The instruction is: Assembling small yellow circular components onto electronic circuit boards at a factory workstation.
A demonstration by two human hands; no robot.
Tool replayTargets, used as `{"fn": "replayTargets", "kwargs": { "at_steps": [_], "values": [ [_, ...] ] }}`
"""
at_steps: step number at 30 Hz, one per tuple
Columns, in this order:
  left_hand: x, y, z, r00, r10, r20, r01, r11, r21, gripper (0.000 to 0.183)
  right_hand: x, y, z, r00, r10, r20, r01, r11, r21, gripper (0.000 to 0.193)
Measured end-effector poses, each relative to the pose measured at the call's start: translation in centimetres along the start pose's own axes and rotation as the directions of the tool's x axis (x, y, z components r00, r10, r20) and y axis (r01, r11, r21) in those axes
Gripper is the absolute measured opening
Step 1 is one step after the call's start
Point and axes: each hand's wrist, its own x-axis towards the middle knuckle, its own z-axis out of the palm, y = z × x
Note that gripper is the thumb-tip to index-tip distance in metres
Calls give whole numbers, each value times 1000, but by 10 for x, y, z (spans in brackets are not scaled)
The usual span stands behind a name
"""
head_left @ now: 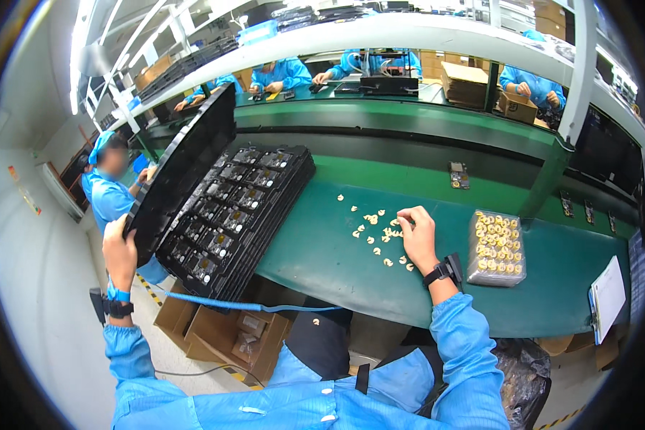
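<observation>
My left hand grips the edge of a black plastic tray, which stands tilted up at the left. Beside it lies a stack of black trays; the top one holds rows of small circuit boards in its pockets. Over the green table my right hand is closed in a pinch among scattered small cream ring-shaped pieces. One piece shows right at its fingertips, but whether they hold it is too small to tell. To its right sits a clear plastic tray filled with yellow and cream round parts.
A circuit board lies at the back of the green table, with more boards far right. A clipboard leans at the right edge. A blue coiled cord crosses above cardboard boxes. A co-worker stands at the left.
</observation>
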Motion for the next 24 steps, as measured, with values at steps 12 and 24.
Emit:
{"fn": "replayTargets", "kwargs": {
  "at_steps": [12,24],
  "values": [
    [33,90,-168,937,114,-330,-20,961,275,44,-3,8,-5,1000,-11,-16,11,1000,-16,7],
    [219,342,-56,878,368,-306,-269,908,320,27,3,20,-2,990,-88,-109,84,996,-39,6]
  ]
}}
